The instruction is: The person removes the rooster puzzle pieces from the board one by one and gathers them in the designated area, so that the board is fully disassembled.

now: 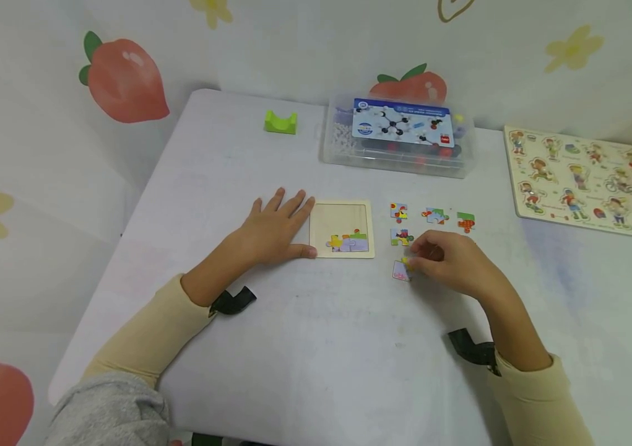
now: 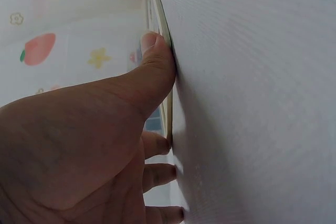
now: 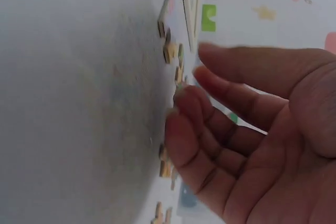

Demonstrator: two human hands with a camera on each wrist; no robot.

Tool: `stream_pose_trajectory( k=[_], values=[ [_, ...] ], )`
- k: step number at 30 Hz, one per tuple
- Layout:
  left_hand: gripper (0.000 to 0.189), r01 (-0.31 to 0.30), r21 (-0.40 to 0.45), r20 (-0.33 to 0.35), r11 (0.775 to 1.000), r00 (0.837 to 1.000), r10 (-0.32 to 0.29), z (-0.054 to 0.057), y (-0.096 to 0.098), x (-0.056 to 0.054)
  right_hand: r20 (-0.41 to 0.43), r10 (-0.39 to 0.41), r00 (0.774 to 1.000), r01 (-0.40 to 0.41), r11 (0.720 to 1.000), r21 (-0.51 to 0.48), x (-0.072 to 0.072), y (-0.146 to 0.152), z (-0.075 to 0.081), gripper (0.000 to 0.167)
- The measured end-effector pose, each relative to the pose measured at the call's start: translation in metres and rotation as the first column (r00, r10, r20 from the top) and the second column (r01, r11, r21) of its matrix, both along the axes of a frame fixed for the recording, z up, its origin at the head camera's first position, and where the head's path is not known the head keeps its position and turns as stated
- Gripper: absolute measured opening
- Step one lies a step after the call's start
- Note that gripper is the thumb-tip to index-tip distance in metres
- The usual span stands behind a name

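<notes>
My left hand [image 1: 273,234] lies flat with fingers spread, its thumb and index finger touching the left edge of a small wooden puzzle tray [image 1: 371,214]. In the left wrist view the thumb [image 2: 157,61] rests on the tray's rim. A few joined pieces [image 1: 353,243] sit in the tray's lower right corner. Right of the tray, my right hand [image 1: 452,260] hovers with loosely bent fingers beside a lilac puzzle piece [image 1: 401,271]. The right wrist view shows that piece [image 3: 166,14] on the table, apart from the thumb and fingertips.
Several loose puzzle pieces [image 1: 434,215] lie beyond my right hand. A clear plastic box [image 1: 393,162] with a molecule label stands at the back, a green notched block [image 1: 280,124] to its left. A wooden picture board [image 1: 588,173] lies at the far right.
</notes>
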State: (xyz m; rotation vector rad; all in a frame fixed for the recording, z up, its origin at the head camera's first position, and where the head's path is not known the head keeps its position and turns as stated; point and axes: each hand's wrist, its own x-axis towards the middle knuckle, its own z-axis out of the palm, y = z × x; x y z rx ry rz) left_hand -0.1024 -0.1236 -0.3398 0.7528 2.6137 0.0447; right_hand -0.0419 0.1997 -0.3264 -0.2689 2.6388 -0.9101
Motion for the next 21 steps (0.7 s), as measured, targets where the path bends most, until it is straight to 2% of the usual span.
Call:
stream_pose_trajectory(
  k=[4,8,12,21],
  values=[
    [0.102,-0.004,0.003,0.005,1.000,1.000,0.004,-0.001,0.000,-0.001,0.043,0.042,0.998,-0.045,0.997,0.068,0.002,0.001,-0.001,0.024],
    [0.103,-0.005,0.003,0.005,1.000,1.000,0.005,0.000,0.000,-0.001,0.027,0.097,0.995,-0.099,0.989,0.111,0.003,-0.004,-0.004,0.034],
    [0.103,-0.006,-0.004,0.004,1.000,1.000,0.006,0.000,0.000,0.000,-0.006,0.098,0.995,-0.097,0.989,0.112,0.002,-0.009,-0.005,0.030],
    [0.103,-0.003,-0.012,0.003,1.000,1.000,0.003,0.001,0.001,0.000,-0.008,0.096,0.995,-0.096,0.993,0.072,0.001,-0.008,-0.007,0.026]
  ],
)
